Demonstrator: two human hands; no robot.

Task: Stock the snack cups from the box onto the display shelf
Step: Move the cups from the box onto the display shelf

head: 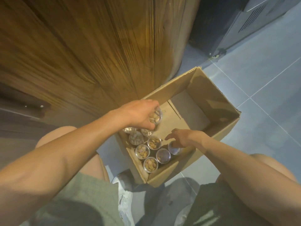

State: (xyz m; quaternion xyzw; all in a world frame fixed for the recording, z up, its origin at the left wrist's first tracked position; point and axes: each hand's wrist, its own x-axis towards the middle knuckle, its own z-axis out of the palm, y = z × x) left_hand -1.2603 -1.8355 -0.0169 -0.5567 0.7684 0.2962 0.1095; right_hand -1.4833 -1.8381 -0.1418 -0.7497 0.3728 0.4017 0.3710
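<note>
An open cardboard box (226, 123) sits on the floor between my knees. Several clear snack cups of nuts (150, 164) are grouped in its near left corner. My left hand (140, 114) is above the box's left side, shut on one cup of nuts (156, 117), lifted clear of the others. My right hand (184, 138) reaches down into the box with fingers spread, its fingertips over a clear cup (174, 148) near the front wall; I cannot tell whether it grips that cup. The display shelf itself is not in sight.
A wooden panel (91, 51) rises directly behind the box on the left. Grey tiled floor (268, 82) lies to the right, with a dark metal cabinet (244, 25) at the top right. My white shoe (123, 198) is beside the box's near corner.
</note>
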